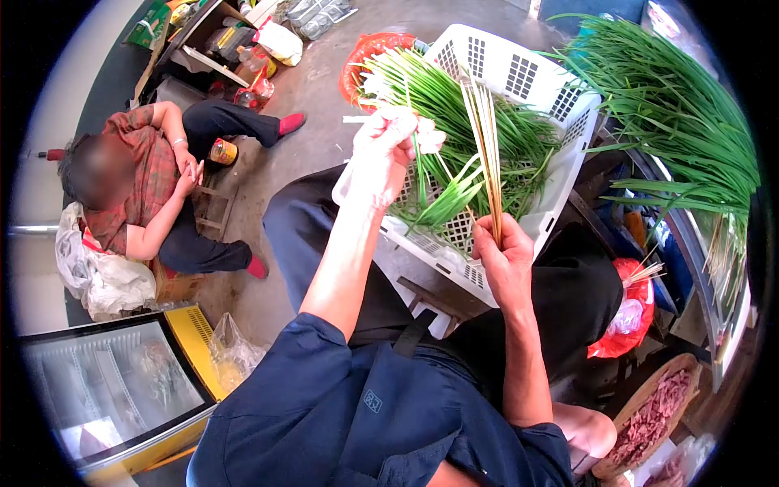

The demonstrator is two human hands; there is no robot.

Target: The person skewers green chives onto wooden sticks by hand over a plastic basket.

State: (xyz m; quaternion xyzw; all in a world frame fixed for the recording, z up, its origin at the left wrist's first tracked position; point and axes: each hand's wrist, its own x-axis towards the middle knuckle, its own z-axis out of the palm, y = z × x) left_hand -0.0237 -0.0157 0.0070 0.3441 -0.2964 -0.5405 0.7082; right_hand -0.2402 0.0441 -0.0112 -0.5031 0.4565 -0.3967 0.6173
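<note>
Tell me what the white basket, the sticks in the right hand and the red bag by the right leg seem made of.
White basket: likely plastic, smooth with some sheen, going by its moulded grid of holes.
Sticks: probably bamboo, perhaps other wood, fairly matt; they are thin, straight and tan.
Red bag: apparently thin, shiny plastic film, judging by its creases.

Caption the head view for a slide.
Right hand holding thin sticks, left hand close to long greens in a white basket.
</note>
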